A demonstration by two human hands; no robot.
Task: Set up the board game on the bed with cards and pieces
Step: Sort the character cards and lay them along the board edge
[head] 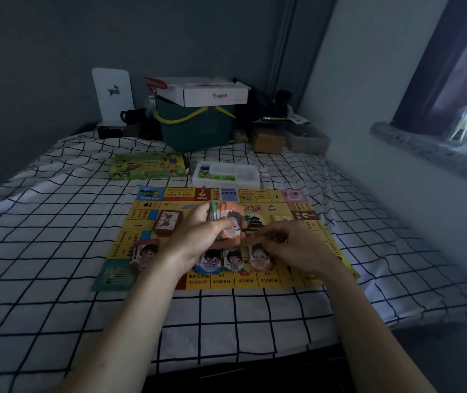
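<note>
A yellow game board (pixel 292 279) lies flat on the checked bedsheet. My left hand (pixel 198 234) grips a fanned stack of orange money cards (pixel 231 219) above the board's middle. My right hand (pixel 292 245) hovers just right of it, fingers curled and pinching a single card (pixel 255 236) over the board. Several piles of face-printed money cards (pixel 233 260) lie in a row along the board's near edge, with another pile (pixel 143 255) at the left. A brown card deck (pixel 167 221) sits on the board's left part.
A green game box (pixel 148 165) and a white tray of coloured pieces (pixel 226 173) lie beyond the board. A dark green basket (pixel 195 129) topped by a white carton stands at the bed's head. The wall and a windowsill run along the right.
</note>
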